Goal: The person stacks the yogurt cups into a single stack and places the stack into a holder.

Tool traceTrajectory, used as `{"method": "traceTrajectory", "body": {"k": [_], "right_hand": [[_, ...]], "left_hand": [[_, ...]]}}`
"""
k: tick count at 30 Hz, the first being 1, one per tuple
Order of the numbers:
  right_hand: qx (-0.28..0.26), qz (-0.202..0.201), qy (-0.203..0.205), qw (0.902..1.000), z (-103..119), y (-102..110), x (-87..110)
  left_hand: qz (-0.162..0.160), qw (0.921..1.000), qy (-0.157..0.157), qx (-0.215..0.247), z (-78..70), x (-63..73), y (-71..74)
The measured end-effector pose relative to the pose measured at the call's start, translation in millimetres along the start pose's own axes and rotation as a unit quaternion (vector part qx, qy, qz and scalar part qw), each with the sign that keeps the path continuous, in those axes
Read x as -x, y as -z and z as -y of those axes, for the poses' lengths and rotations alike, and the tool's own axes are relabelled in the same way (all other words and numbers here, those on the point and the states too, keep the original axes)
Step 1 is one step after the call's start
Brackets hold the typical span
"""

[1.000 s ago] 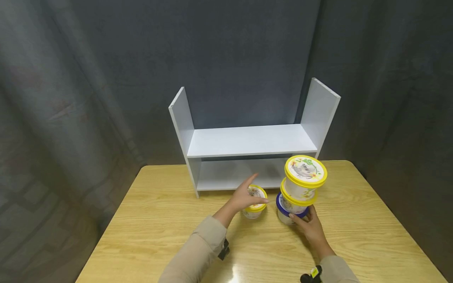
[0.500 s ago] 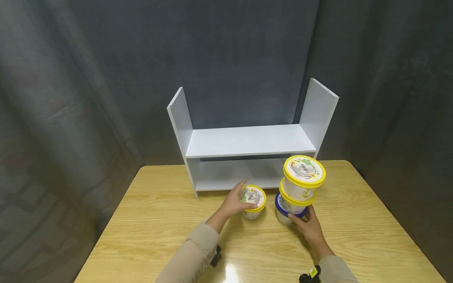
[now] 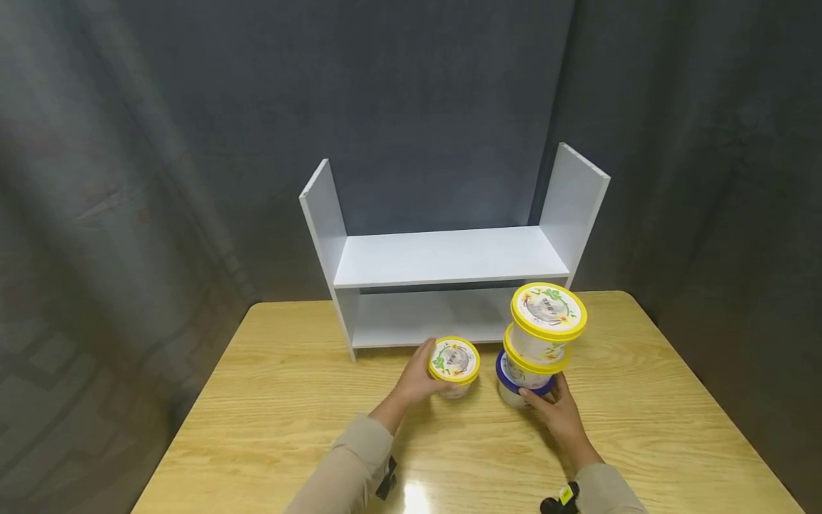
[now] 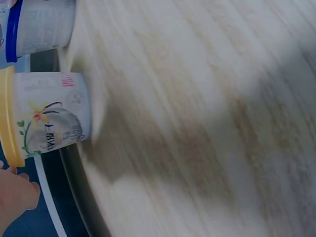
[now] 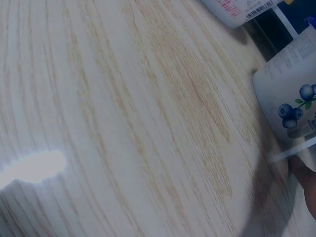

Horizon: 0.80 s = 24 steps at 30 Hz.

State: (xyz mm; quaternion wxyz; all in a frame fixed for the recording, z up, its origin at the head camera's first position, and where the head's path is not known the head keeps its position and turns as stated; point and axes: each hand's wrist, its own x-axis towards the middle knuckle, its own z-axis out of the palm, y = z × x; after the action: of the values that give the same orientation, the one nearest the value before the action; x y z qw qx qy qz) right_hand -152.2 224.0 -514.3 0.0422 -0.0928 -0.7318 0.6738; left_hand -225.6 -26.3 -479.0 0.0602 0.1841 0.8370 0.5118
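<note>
My left hand (image 3: pixel 414 378) holds a white tub with a yellow lid (image 3: pixel 453 360) from its left side, thumb in front near the lid's edge. A flower is printed on that tub (image 4: pixel 52 116) in the left wrist view. To its right stands a leaning stack: a blue-lidded tub (image 3: pixel 511 395) at the bottom, a yellow-lidded tub (image 3: pixel 526 373) on it, and another yellow-lidded tub (image 3: pixel 549 312) on top. My right hand (image 3: pixel 561 421) grips the bottom tub from the front right. Blueberries decorate this bottom tub (image 5: pixel 284 94) in the right wrist view.
A white two-tier shelf (image 3: pixel 449 258) stands behind the tubs at the back of the wooden table (image 3: pixel 270 421). Its upright side panels rise above the upper tier. Dark grey curtains (image 3: pixel 411 93) hang behind and at both sides.
My left hand has come in from above the single tub, moved left and closed around its side. The right hand stays on the bottom tub, and the stack keeps its place.
</note>
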Motion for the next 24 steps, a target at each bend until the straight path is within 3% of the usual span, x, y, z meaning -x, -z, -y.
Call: {"method": "traceTrajectory", "body": {"k": [9, 16, 24], "right_hand": [[0.009, -0.003, 0.016, 0.9998, -2, 0, -0.8], [0.010, -0.008, 0.021, 0.9997, -1, -2, 0.0], [0.029, -0.015, 0.029, 0.9991, -3, -2, 0.3]], "left_hand": [[-0.001, 0.9999, 0.016, 0.003, 10.4, -0.7, -6.0], [-0.030, 0.9990, 0.013, 0.029, 9.6, 0.5, -12.8], [-0.052, 0.9981, 0.030, 0.014, 12.0, 1.6, -19.0]]}}
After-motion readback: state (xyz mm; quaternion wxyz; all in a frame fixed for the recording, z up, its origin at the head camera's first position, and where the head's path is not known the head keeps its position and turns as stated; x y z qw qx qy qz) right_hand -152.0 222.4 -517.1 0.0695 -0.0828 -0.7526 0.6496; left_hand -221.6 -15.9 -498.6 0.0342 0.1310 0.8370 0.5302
